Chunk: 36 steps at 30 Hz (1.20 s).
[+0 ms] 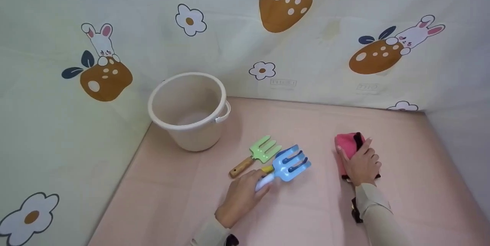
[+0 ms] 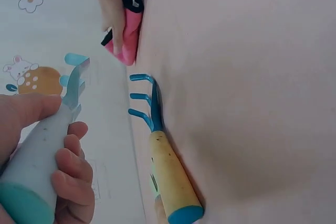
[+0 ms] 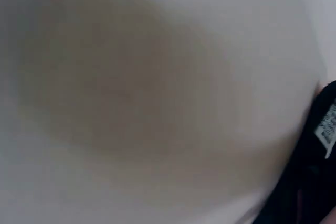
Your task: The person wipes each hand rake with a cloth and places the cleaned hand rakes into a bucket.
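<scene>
My left hand [image 1: 242, 196] grips the white handle of a light blue three-pronged garden hand fork [image 1: 288, 167], held above the surface. Below it lies a darker blue hand fork with a yellow handle [image 2: 176, 177], partly hidden in the head view. Just beside these is a green hand fork [image 1: 263, 150] with a wooden handle. Off to the right, my right hand [image 1: 363, 164] rests on a pink cloth item with black trim [image 1: 347, 142], thumb and index finger spread. Its exact kind is unclear. The right wrist view is blurred and shows mostly pale surface and a black edge.
A cream bucket [image 1: 199, 136] with a side handle stands at the back left, beyond the forks. The pale pink work surface [image 1: 306, 215] is bounded by printed walls [image 1: 229, 46] at the back and both sides.
</scene>
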{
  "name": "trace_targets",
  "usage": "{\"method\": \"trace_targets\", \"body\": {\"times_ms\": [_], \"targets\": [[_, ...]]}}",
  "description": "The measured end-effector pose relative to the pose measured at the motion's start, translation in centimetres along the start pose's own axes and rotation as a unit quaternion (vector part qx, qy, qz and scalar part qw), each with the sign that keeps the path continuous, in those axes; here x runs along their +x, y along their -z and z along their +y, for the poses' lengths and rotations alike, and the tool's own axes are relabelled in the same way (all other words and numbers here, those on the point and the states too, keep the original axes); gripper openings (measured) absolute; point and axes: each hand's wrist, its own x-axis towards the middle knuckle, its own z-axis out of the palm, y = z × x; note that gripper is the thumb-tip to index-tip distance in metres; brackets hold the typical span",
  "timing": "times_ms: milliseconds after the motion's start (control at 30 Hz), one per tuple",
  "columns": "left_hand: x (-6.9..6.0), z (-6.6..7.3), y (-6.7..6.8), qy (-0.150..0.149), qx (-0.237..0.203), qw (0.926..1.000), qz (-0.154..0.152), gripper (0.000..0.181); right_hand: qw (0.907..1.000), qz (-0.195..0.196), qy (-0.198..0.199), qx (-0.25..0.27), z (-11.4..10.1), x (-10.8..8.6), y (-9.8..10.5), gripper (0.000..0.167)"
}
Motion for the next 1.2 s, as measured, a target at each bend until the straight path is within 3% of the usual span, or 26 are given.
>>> {"method": "trace_targets", "body": {"times_ms": [533, 700, 933, 1200], "targets": [[-0.6, -0.5, 0.1, 0.020, -0.002, 0.9998, 0.001, 0.034, 0.9967, -0.048, 0.003, 0.066, 0.8, 0.0, 0.7, 0.080], [-0.7, -0.6, 0.1, 0.008, -0.011, 0.9998, 0.011, 0.031, 0.9946, -0.066, -0.031, 0.074, 1.0, 0.1, 1.6, 0.070], [-0.5, -0.3, 0.2, 0.010, -0.020, 0.9997, 0.008, 0.032, 0.9823, -0.083, -0.092, 0.140, 1.0, -0.1, 2.9, 0.077], [-0.2, 0.0, 0.2, 0.010, -0.038, 0.9991, 0.011, 0.028, 0.9693, -0.068, -0.082, 0.221, -0.2, -1.5, 5.5, 0.080]]}}
